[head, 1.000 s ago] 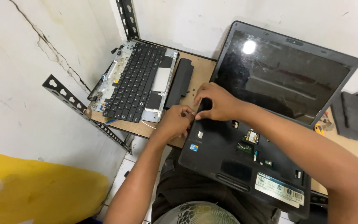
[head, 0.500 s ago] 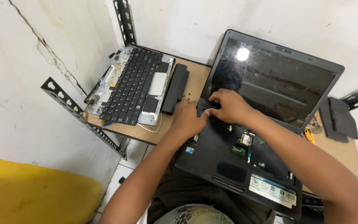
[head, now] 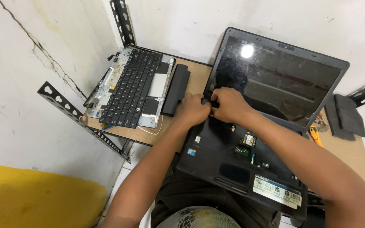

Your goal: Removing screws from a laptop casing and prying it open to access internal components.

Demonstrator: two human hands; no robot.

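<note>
A black laptop lies open in front of me, its base (head: 233,169) stripped of the keyboard so that small circuit boards show. Its dark screen (head: 275,80) leans back against the wall. My left hand (head: 193,110) and my right hand (head: 229,105) meet at the base's back left corner, by the hinge. Both have their fingers curled and pinched onto a small black part there. The fingertips hide that part.
A removed keyboard (head: 134,88) on its silver palm rest lies on the wooden shelf (head: 144,134) at left, beside a black battery (head: 176,89). Slotted metal brackets (head: 85,122) frame the shelf. At right lie an orange-handled tool (head: 313,135) and grey cloths (head: 345,116).
Both hands have moved from the left side of the base up to its back left corner by the hinge. They stay close together.
</note>
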